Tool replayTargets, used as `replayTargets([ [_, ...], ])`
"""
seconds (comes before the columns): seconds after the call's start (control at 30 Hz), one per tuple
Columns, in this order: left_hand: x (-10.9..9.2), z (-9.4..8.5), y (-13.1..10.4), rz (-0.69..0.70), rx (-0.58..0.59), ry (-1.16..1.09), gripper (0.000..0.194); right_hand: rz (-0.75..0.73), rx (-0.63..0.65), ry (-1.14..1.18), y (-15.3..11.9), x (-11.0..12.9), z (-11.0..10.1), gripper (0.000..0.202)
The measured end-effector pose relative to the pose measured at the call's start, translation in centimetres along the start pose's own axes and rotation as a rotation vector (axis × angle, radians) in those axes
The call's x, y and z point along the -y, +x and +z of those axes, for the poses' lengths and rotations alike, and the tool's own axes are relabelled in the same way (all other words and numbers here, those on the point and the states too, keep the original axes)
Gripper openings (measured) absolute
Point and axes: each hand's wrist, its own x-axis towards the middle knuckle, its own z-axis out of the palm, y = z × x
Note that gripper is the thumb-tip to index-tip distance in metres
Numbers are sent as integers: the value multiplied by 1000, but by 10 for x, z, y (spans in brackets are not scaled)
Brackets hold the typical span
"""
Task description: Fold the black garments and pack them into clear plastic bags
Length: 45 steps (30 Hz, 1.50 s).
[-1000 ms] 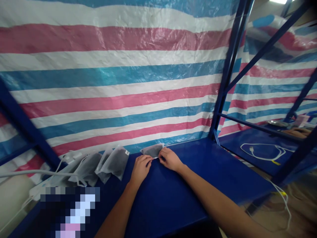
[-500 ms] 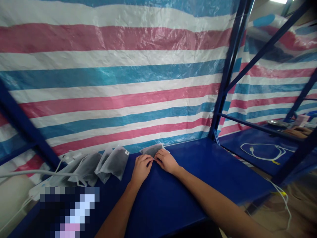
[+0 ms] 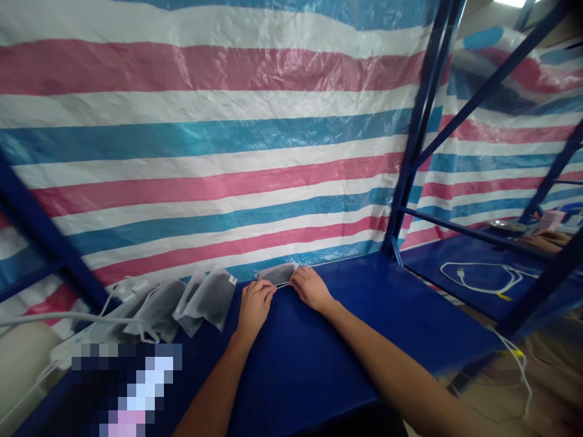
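Observation:
A frosted, see-through plastic bag [image 3: 279,274] with a greyish look stands at the back of the blue table, against the striped sheet. My left hand [image 3: 255,306] has its fingers closed on the left end of the bag's pale near edge. At the right end, my right hand [image 3: 313,289] pinches the same edge, its thumb tucked under the fingers. Between the two hands the edge runs as a thin, nearly straight line. What the bag contains cannot be made out.
Several similar frosted bags [image 3: 207,300] stand in a row to the left, beside a white power strip [image 3: 68,349] and cables. Blue metal posts [image 3: 412,152] frame the table [image 3: 314,364]. On the neighbouring table lies a white cable [image 3: 483,285], near another person's hand [image 3: 542,241].
My hands have moved apart along the bag's near edge, the left one leftwards, the right one slightly up. More of that edge shows between them, and the bag looks lower.

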Motion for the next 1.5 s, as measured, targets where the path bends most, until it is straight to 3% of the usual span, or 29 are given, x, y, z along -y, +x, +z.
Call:
replayTargets([
  [0.13, 9, -2, -1, -29, -52, -2, 23, 63, -51, -15, -6, -21, -10, 13],
  [0.27, 5, -3, -1, -30, -72, -32, 22, 76, -48, 28, -11, -28, -14, 13],
  [0.4, -2, -5, -1, -35, -121, -67, 24, 67, -55, 95, -11, -18, -18, 12],
  [0.5, -5, -4, -2, -17, -137, -82, 36, 2, -43, 137, -9, -3, -23, 19],
  [0.63, -14, 0, -3, 52, -68, -160, 59, -73, 5, 96, -4, 10, -16, 37],
  [0.73, -25, -2, -1, 39, -72, -260, 54, -30, 51, 102, -1, 10, -5, 53],
  [0.83, -32, -6, 0, -84, -183, -354, 48, 46, 24, 209, 0, 7, -2, 66],
  [0.93, -28, -6, 1, -308, -383, -488, 72, 200, -101, 398, 2, 5, -6, 64],
  [1.0, -19, -1, 0, -452, -452, -614, 76, 358, -184, 578, 3, 6, -7, 63],
  [1.1, -7, 11, 0, -643, -354, -913, 74, 596, -233, 940, 4, 7, -3, 68],
  [1.2, -5, 19, 0, -752, -134, -1129, 73, 758, -128, 1276, 3, 11, 2, 69],
  [1.27, -9, 20, 0, -729, -38, -1087, 67, 806, -8, 1389, 1, 15, 3, 67],
  [1.37, -17, 15, -1, -684, 15, -953, 60, 827, 129, 1420, -2, 22, -1, 62],
  [1.5, -24, 10, -2, -705, -10, -858, 67, 787, 161, 1470, 0, 33, -13, 56],
])
